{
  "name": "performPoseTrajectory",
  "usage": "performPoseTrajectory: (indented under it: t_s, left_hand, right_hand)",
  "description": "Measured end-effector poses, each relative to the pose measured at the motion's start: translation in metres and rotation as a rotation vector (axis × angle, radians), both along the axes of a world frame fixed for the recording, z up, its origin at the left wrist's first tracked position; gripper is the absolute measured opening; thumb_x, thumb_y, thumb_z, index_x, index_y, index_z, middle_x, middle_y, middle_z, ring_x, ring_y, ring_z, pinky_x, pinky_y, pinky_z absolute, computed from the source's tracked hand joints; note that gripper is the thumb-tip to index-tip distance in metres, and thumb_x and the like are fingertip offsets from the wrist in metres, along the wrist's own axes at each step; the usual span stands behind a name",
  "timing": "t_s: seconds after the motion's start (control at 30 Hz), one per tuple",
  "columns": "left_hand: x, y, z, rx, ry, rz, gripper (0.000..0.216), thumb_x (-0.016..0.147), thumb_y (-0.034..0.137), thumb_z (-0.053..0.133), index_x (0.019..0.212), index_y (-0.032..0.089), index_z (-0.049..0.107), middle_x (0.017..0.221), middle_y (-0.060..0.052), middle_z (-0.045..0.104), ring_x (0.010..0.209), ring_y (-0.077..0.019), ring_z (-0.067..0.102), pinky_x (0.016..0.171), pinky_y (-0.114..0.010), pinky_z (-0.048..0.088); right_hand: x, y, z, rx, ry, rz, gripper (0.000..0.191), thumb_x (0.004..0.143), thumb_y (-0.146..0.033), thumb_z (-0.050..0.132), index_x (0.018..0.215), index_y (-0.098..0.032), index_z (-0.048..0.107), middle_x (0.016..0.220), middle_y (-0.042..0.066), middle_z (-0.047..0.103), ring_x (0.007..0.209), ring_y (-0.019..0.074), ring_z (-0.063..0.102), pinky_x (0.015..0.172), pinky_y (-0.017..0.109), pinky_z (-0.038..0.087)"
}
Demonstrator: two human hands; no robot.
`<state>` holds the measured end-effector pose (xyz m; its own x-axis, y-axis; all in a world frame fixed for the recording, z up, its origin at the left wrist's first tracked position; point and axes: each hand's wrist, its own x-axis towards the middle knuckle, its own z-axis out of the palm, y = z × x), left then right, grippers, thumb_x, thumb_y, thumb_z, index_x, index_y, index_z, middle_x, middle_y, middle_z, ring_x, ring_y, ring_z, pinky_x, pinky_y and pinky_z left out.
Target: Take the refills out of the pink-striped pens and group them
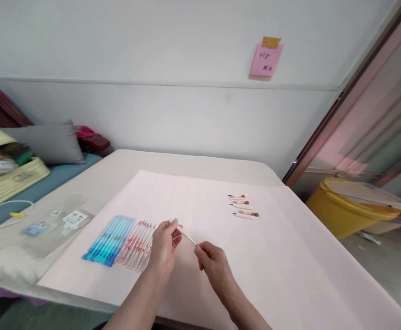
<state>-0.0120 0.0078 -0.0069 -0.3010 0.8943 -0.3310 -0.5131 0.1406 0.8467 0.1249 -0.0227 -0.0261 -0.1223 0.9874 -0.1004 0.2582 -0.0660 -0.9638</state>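
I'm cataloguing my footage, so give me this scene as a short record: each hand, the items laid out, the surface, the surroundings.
Left hand: left hand grips a slim pale stick
Right hand: right hand pinches the stick's other end
Left side: blue pens side by side; next to them pale patterned pens, partly hidden by the left hand
Right side: small pen pieces, some brown, some dark-tipped
Surface: light pink sheet
Wall: pink note, taped up
Floor: yellow bin

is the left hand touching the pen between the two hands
Touching: the head view shows the left hand pinching the pen between thumb and fingers, its thin end sticking out toward the right hand
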Motion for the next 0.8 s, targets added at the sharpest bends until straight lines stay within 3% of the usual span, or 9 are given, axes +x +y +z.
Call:
performPoseTrajectory:
  t_s: [0.13,0.37,0.8]
  left_hand:
    - [-0.002,0.001,0.001,0.008,-0.073,0.036,0.022,0.065,0.03,0.07,0.068,0.016,0.053,0.071,-0.001,0.061,0.061,-0.0075,0.056,0.056,-0.019,0.043]
    - [0.008,-0.004,0.0,-0.056,-0.084,-0.166,0.024,0.064,0.031,0.071,0.067,0.016,0.052,0.071,-0.005,0.064,0.06,-0.0091,0.057,0.054,-0.019,0.043]
    - [0.008,-0.003,-0.004,-0.04,-0.121,-0.13,0.02,0.064,0.026,0.072,0.068,0.015,0.055,0.071,-0.005,0.065,0.062,-0.0097,0.059,0.055,-0.019,0.045]
  right_hand:
    - [0.001,-0.001,0.0,0.001,-0.013,0.003,0.031,0.081,-0.035,0.046,0.056,-0.017,0.045,0.047,-0.004,0.04,0.047,0.0086,0.033,0.047,0.023,0.025]
    - [0.001,0.001,0.001,-0.027,-0.059,-0.01,0.028,0.078,-0.03,0.048,0.054,-0.017,0.046,0.046,-0.005,0.037,0.045,0.0084,0.032,0.047,0.023,0.025]
    - [0.002,0.004,-0.006,-0.049,-0.011,-0.052,0.028,0.078,-0.034,0.048,0.056,-0.018,0.047,0.045,-0.005,0.039,0.043,0.0082,0.031,0.046,0.023,0.025]
